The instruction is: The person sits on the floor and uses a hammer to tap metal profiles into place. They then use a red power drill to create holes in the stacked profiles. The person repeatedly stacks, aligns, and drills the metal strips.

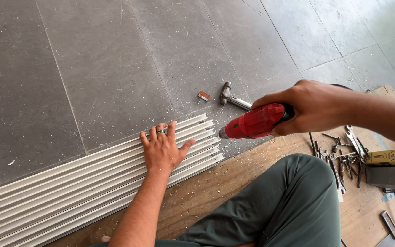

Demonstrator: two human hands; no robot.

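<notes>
My left hand lies flat, fingers spread, on a bundle of long white ribbed profiles lying on the floor; a ring is on one finger. My right hand grips a red power drill, held horizontally with its nose pointing left toward the near ends of the profiles. The drill's tip hovers just right of those ends; no contact is visible. My knee in green trousers is below the drill.
A hammer and a small red-brown block lie on the grey tiled floor beyond the drill. Several wrenches and bits, a yellow box and a grey box sit on the wooden board at right.
</notes>
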